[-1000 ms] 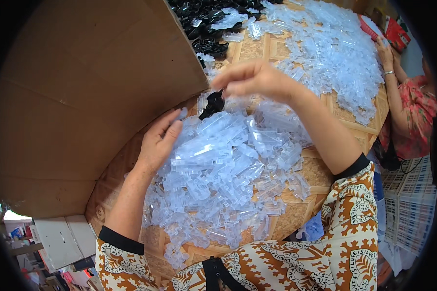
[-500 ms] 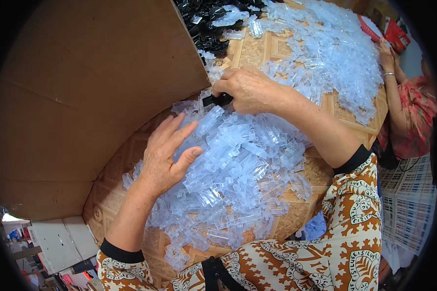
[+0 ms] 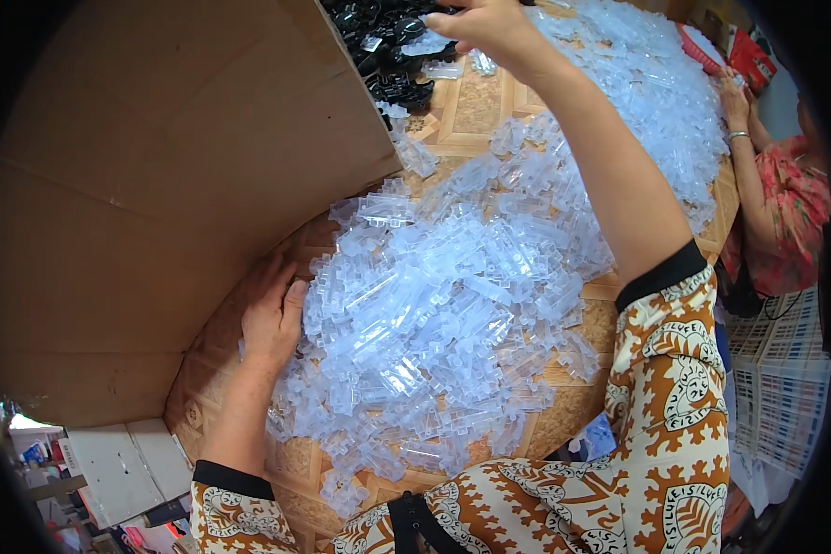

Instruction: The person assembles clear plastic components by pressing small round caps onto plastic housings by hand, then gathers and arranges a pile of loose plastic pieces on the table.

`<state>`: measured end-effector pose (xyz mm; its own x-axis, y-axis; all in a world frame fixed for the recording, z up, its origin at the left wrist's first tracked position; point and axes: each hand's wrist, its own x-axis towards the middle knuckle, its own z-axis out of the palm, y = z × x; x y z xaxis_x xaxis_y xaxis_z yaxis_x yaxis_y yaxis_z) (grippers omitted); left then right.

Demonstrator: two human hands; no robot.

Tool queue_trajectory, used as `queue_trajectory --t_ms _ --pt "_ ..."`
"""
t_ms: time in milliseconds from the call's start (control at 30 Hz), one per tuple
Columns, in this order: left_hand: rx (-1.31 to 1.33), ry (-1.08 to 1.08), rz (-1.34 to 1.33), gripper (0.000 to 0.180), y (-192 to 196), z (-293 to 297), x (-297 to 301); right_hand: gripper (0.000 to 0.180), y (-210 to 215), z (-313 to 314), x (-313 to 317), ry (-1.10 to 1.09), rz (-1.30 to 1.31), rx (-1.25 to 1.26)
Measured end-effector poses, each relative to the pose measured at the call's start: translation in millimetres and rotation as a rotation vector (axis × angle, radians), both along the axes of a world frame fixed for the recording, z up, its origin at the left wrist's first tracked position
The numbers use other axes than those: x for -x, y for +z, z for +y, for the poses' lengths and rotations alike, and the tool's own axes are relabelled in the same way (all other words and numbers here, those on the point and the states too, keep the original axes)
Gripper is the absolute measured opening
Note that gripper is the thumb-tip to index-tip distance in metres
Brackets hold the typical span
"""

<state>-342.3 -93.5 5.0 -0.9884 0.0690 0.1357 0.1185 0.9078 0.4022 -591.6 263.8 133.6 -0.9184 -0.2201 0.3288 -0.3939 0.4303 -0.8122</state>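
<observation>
A heap of clear plastic pieces (image 3: 434, 314) spreads over the wood-patterned table (image 3: 475, 106) in front of me. My left hand (image 3: 272, 319) lies low at the heap's left edge, beside the large cardboard box, fingers stretched out and holding nothing. Far off at the top edge, my right hand (image 3: 489, 32) reaches over a pile of black plastic parts (image 3: 392, 46). Its fingers look spread, with no object visible in them; part of the hand is cut off by the picture's edge.
The large cardboard box (image 3: 175, 203) stands along the left. A second pile of clear pieces (image 3: 637, 102) covers the far right. There, another person's hands (image 3: 734, 102) work near a red basket (image 3: 702, 51). A white carton (image 3: 111, 471) is at the lower left.
My right hand has moved away from the box's corner to the black pile, and the black part it held no longer shows in it. My left hand has drawn back leftward off the heap.
</observation>
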Motion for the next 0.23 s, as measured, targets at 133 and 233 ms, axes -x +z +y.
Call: queue_trajectory --t_ms 133,233 --pt "-0.009 -0.006 0.01 0.053 1 -2 1 0.054 -60 -52 7 0.04 0.058 -0.613" --pt "-0.011 -0.01 0.01 0.052 3 1 3 0.067 -84 -67 4 -0.014 0.029 -0.843"
